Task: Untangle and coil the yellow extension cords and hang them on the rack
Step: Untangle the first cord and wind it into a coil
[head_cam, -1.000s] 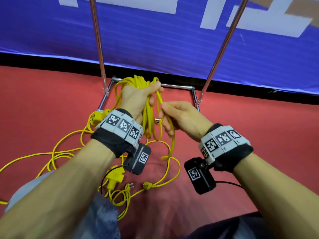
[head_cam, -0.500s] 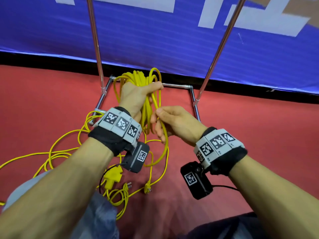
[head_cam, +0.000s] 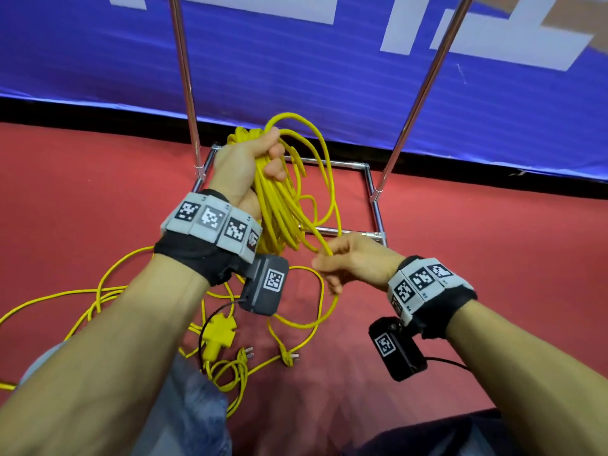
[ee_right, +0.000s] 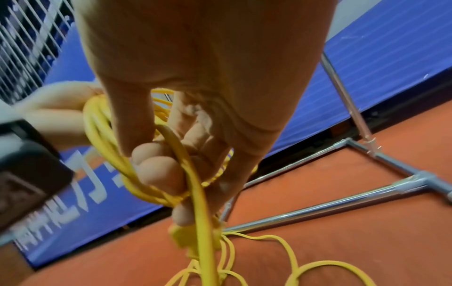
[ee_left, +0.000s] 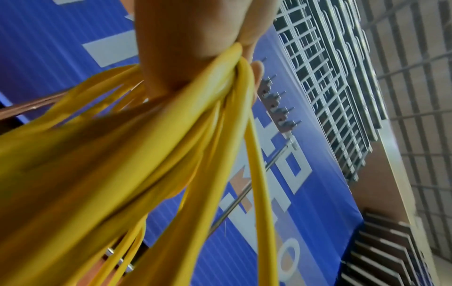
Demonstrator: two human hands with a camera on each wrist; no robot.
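So the left hand [head_cam: 245,166] is wrapped tight round a fat coil [head_cam: 279,205] of yellow cord, fingers curled over the top of the bundle with the thumb pressed on it. The loops hang down from that fist past the wrist, and a couple of looser loops bow out to the right of it. From the left wrist cam the strands [ee_left: 151,154] fan out of the fist [ee_left: 195,38] straight toward the lens, a bit blurry.

The right hand [head_cam: 357,261] sits lower and to the right of the coil, well apart from the left hand. It pinches a single strand [head_cam: 324,248] that runs up into the loops above; below the fingers the same strand drops to the floor [head_cam: 493,258] in a curve. The right wrist cam shows it better: the cord [ee_right: 193,174] passes between thumb and curled fingers [ee_right: 156,166], so that hand is closed on one line only, not on the bundle.

The rest of the cord lies loose on the red floor under and left of the forearms, long runs trailing to the left edge. A yellow socket block [head_cam: 218,330] is down there between the arms, and two plugs [head_cam: 291,357] just beside it on the right.

The chrome rack [head_cam: 375,199] stands right behind the hands, its base frame on the floor and two poles rising in front of the blue banner [head_cam: 296,60]. The coil is held above the base frame, not touching it as far as I can tell.
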